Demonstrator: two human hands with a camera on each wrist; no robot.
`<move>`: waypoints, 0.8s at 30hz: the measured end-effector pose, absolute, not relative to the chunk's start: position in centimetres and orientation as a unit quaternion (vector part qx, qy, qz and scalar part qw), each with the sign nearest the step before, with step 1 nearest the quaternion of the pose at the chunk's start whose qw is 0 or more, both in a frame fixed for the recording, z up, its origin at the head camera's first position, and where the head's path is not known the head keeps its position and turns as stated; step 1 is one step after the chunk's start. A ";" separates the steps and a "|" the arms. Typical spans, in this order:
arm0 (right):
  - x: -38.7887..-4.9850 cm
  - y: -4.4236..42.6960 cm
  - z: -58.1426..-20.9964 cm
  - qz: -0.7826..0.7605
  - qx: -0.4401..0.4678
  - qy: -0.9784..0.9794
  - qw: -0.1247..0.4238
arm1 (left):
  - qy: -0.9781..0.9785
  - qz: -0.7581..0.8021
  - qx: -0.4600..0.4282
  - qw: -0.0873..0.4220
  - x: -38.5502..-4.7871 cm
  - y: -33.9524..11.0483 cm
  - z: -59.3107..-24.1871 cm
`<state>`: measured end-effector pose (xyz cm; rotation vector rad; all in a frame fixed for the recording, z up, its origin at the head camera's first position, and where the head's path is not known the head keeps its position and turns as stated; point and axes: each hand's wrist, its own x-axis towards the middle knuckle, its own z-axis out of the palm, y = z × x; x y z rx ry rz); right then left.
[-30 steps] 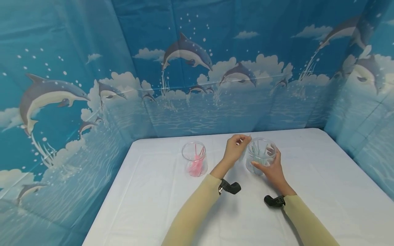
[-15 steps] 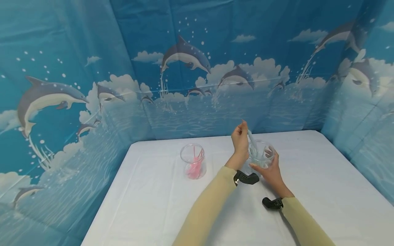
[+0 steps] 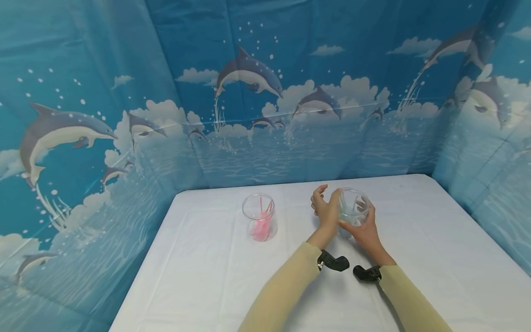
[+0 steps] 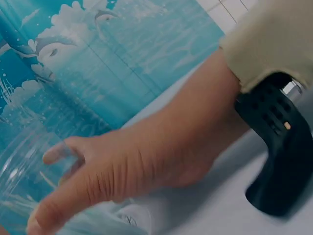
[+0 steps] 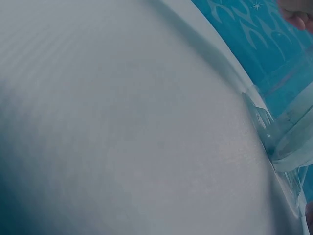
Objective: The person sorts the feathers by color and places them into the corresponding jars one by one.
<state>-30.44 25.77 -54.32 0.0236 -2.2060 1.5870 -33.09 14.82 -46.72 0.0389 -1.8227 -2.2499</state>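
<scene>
My right hand [image 3: 367, 230] grips a clear round jar [image 3: 352, 220] at its right side, thumb in front and fingertips seen through the wall. Inside stand several pale green, thin-stemmed plastic pieces; their exact kind is unclear. The left wrist view shows this right hand [image 4: 122, 161] around the jar [image 4: 19, 166]. My left hand [image 3: 326, 210] is at the jar's left rim, its thumb beside the rim and its fingers spread away from it, with nothing visible between them. In the right wrist view the jar [image 5: 264, 125] is at the right edge, the left hand's fingers [image 5: 298, 17] above.
A second clear jar [image 3: 251, 229] stands to the left, with several pink, thin-stemmed pieces [image 3: 262, 227] leaning in it. Both jars are on a table with a white cloth [image 3: 199, 258]. Behind it hangs a blue dolphin-print curtain [image 3: 249, 157].
My left hand first rose beside the jar with a pale green piece drawn up, then came down to the rim with its fingers spread. The right hand still holds the jar.
</scene>
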 end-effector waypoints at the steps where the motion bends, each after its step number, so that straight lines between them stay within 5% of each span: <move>1: -30.5 25.7 -54.3 0.572 0.009 -0.792 0.210 | -0.619 -0.774 0.012 0.128 -33.1 14.4 -46.9; 10: -30.5 26.5 -53.5 0.569 0.011 -0.798 0.197 | -0.647 -0.744 -0.027 0.165 -33.3 10.6 -47.1; 18: -29.5 28.0 -53.2 0.557 0.012 -0.809 0.188 | -0.745 -0.612 -0.172 0.200 -33.3 7.0 -45.1; 24: -29.0 28.6 -51.0 0.548 0.040 -0.793 0.261 | -0.811 -0.473 -0.276 0.206 -33.5 2.7 -41.6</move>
